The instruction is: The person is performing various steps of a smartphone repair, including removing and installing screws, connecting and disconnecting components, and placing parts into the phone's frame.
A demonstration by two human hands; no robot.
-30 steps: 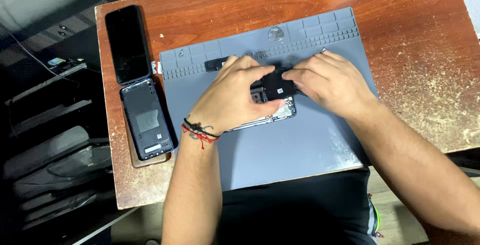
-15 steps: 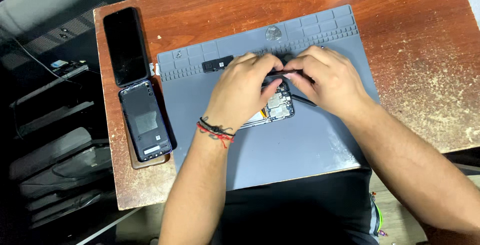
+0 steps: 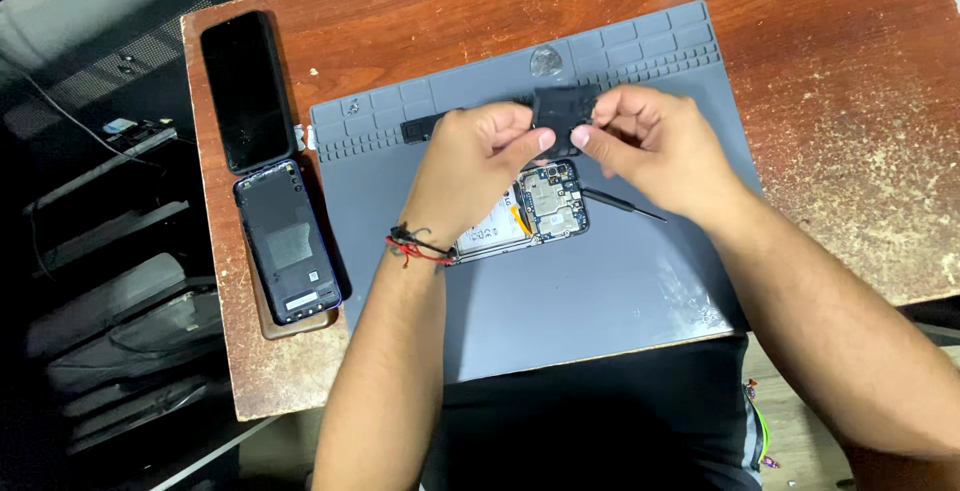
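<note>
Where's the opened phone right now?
Head view: the opened phone lies mid-mat on the grey mat, under the left hand, screwdriver at its right.

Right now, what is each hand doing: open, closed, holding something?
Left hand: closed, fingers pinching the left edge of the small black cover piece.
Right hand: closed, fingers pinching the same piece's right edge.
</note>
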